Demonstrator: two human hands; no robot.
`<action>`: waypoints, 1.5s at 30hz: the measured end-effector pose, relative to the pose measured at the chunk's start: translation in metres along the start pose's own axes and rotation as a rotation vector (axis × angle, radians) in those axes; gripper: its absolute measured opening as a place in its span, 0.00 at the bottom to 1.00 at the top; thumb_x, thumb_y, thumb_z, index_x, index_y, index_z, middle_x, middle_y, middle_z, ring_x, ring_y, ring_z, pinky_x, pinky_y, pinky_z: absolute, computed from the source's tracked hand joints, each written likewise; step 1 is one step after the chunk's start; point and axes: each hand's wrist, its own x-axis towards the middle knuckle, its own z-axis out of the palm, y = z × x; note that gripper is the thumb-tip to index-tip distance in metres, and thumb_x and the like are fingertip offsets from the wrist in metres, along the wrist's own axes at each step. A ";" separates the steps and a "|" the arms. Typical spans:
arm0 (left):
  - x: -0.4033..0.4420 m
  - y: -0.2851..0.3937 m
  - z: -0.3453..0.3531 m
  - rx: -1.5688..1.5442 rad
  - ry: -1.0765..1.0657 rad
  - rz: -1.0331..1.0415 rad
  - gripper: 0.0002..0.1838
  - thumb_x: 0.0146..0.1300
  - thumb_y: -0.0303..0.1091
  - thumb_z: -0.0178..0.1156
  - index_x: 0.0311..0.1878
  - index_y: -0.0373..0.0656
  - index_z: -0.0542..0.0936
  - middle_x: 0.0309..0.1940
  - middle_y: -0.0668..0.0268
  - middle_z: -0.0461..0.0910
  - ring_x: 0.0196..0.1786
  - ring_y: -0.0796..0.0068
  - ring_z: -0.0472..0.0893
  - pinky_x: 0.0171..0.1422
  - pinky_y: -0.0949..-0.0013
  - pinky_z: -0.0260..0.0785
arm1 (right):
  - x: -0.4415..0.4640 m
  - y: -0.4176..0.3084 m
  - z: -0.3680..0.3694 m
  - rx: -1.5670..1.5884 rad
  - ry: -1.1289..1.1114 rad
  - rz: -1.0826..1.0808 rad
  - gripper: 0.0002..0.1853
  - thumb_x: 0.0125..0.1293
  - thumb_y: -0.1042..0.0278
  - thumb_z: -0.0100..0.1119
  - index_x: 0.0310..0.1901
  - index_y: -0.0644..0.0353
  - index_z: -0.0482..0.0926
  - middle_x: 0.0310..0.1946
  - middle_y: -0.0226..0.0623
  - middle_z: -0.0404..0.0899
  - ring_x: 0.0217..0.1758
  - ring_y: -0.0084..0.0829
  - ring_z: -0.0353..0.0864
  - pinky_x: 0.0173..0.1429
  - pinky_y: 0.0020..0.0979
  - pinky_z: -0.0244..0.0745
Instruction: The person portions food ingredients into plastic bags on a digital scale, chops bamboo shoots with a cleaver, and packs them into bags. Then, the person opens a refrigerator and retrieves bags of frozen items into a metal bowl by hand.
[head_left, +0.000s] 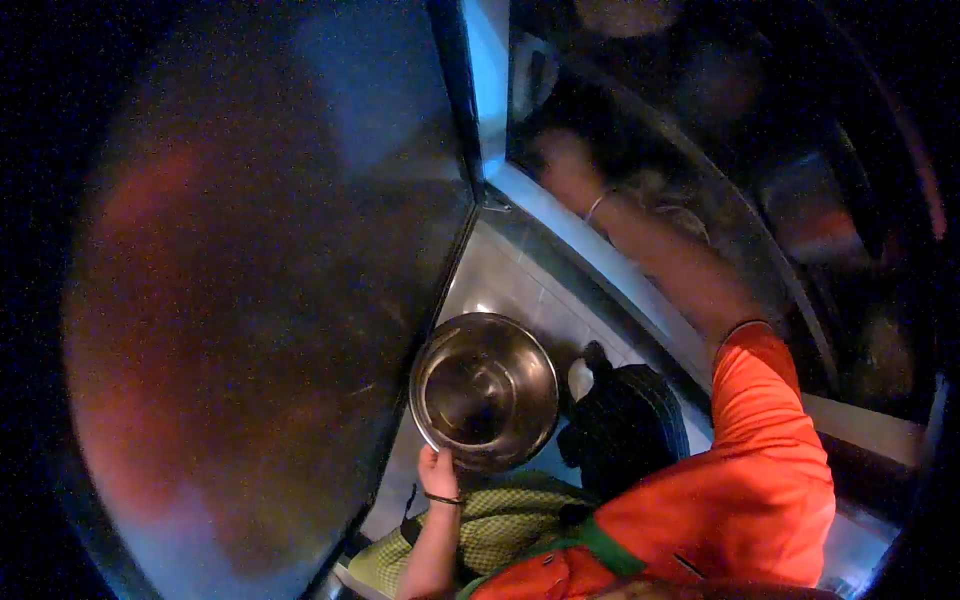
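Observation:
A shiny round metal bowl is tilted toward me, its inside showing light reflections. My left hand, with a dark band at its wrist, grips the bowl's near rim, fingers wrapped over the edge. My right arm stretches forward over a pale sill into a dark compartment. At its end, my right hand is dim and blurred; its fingers are hidden in shadow, and whatever it touches cannot be made out. A thin pale bracelet circles the right wrist.
A large dark reflective door panel stands open on the left. The compartment's pale blue-lit frame runs diagonally at right, with curved rack-like edges inside. Below lie floor tiles and a dark fabric shape beside the bowl.

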 end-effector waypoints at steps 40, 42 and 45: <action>0.035 0.110 0.104 0.837 -0.313 0.883 0.20 0.51 0.26 0.56 0.50 0.37 0.72 0.49 0.51 0.72 0.54 0.49 0.69 0.60 0.56 0.59 | -0.117 0.035 -0.128 0.234 0.420 0.324 0.11 0.58 0.79 0.41 0.37 0.63 0.75 0.34 0.38 0.77 0.33 0.28 0.72 0.39 0.25 0.67; 0.047 0.167 0.177 0.792 -0.547 1.013 0.19 0.52 0.25 0.53 0.50 0.39 0.72 0.51 0.53 0.71 0.55 0.52 0.68 0.60 0.57 0.60 | -0.118 0.020 -0.136 0.457 0.464 0.264 0.11 0.56 0.81 0.40 0.32 0.63 0.75 0.27 0.35 0.76 0.29 0.26 0.70 0.35 0.25 0.66; 0.096 0.213 0.302 0.788 -0.586 1.436 0.24 0.50 0.26 0.54 0.55 0.43 0.71 0.57 0.60 0.68 0.62 0.59 0.64 0.66 0.61 0.56 | -0.115 -0.002 -0.142 0.328 0.267 0.115 0.07 0.57 0.76 0.42 0.30 0.60 0.73 0.25 0.35 0.74 0.29 0.31 0.73 0.35 0.31 0.69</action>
